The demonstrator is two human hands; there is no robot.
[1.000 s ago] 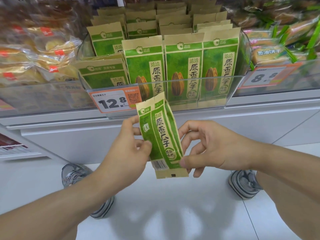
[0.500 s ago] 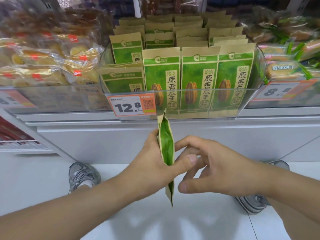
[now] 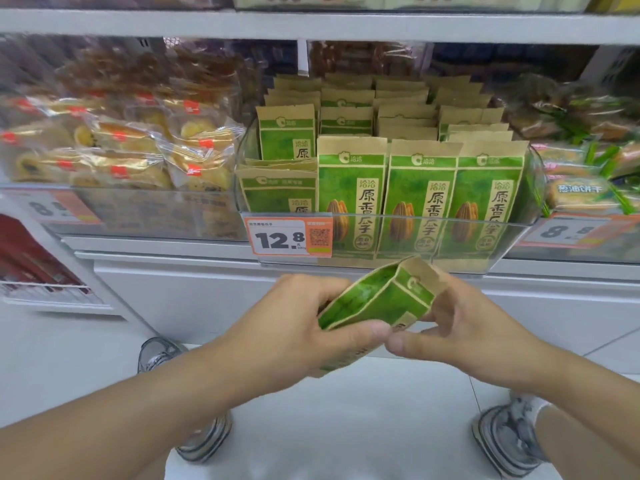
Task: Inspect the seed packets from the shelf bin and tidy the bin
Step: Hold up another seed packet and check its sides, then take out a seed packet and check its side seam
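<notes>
Just below the clear shelf bin, both hands hold 1 green seed packet tilted: left hand fingers wrapped around it, right hand fingers pinching its lower edge.

White shop shelving stands over a pale glossy tiled floor.

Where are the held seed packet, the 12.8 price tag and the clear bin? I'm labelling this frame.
held seed packet [image 3: 384, 299], head view, on its green side panel.
12.8 price tag [image 3: 277, 239], head view, on the white part with the digits.
clear bin [image 3: 519, 237], head view, on its transparent front wall.
</notes>
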